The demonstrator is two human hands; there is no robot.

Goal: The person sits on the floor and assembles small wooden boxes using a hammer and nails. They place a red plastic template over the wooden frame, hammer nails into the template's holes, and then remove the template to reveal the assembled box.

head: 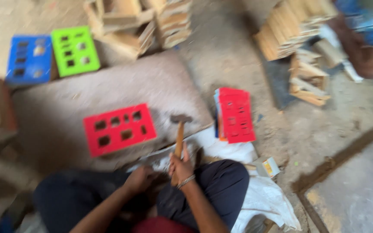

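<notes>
From where I watch, the view is motion-blurred, so fine detail is lost. My right hand [180, 166] is clenched around the wooden handle of a hammer [179, 134], whose metal head points toward twelve o'clock and sits at the near edge of a grey slab [109, 92] that serves as the work surface. A bracelet circles the right wrist. My left hand [139, 179] rests low at about seven o'clock from the hammer, near the lap; I cannot tell whether it is clenched or loose, or whether it holds anything.

A red panel with cut-out holes [119, 128] lies flat on the slab, just at nine o'clock from the hammer head, apart from it. At three o'clock from the hammer, a stack of similar panels with a red one on top [236, 114] sits on the ground beside a white sack [260, 196]. Far off at eleven o'clock lie a blue panel [30, 59] and a green panel [74, 50], side by side. Stacks of wooden pieces [288, 28] stand at one o'clock, and a small box [267, 166] lies at four o'clock.
</notes>
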